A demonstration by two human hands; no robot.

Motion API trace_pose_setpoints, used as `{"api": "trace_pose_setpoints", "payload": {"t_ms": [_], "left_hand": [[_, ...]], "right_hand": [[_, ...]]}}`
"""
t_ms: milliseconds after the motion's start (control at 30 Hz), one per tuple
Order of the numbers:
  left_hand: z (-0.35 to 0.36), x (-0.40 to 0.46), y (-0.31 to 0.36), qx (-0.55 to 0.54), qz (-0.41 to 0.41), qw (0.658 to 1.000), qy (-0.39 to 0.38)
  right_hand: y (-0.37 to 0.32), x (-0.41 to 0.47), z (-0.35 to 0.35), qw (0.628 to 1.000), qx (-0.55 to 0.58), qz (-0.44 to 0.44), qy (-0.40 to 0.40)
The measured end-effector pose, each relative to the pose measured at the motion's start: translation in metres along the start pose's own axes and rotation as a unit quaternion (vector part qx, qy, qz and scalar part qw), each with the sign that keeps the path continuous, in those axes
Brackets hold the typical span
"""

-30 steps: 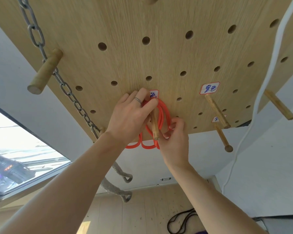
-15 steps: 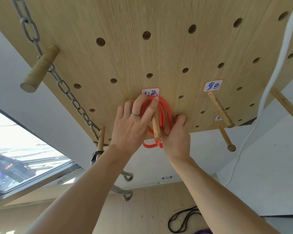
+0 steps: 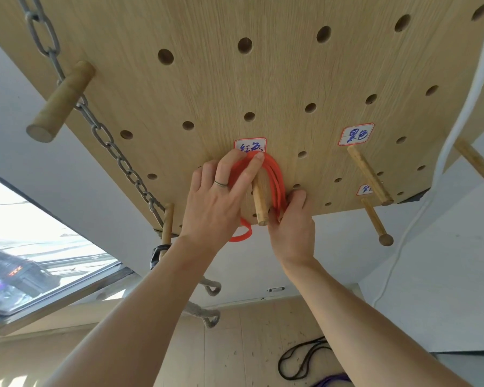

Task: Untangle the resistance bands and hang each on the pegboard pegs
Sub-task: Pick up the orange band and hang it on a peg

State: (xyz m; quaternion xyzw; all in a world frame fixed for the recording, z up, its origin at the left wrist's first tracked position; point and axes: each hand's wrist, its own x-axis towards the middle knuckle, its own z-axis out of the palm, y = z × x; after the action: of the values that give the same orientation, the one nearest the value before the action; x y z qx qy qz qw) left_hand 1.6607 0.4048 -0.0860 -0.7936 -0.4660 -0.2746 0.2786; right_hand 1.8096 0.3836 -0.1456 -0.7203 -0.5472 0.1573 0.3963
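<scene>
Bare pegboard (image 3: 277,79) above, chain (image 3: 115,155) crowding left, pegs (image 3: 369,174) and white cord (image 3: 271,107) blocking right

White walls (image 3: 444,261) meet a light wood floor (image 3: 249,344); a dark-framed window (image 3: 39,247) at left admits bright daylight, and a white cable (image 3: 397,247) runs down the right wall toward the floor.
</scene>
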Motion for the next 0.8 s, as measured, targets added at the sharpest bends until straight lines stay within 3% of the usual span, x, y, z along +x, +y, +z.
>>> {"api": "trace_pose_setpoints", "payload": {"t_ms": [333,500,667,800], "left_hand": [[-0.001,-0.001,0.011,0.001,-0.030,0.999,0.022],[-0.007,0.003,0.018,0.013,-0.050,0.998,0.022],[-0.017,0.001,0.023,-0.033,-0.063,0.997,0.040],[-0.025,-0.016,0.037,-0.125,-0.163,0.974,0.097]], "right_hand": [[-0.002,-0.007,0.005,0.998,0.045,0.003,-0.033],[-0.004,-0.015,0.001,0.998,0.059,0.012,-0.009],[0.002,-0.014,-0.006,0.999,0.045,0.005,-0.030],[0.005,-0.014,-0.003,0.999,0.000,-0.016,-0.045]]}}
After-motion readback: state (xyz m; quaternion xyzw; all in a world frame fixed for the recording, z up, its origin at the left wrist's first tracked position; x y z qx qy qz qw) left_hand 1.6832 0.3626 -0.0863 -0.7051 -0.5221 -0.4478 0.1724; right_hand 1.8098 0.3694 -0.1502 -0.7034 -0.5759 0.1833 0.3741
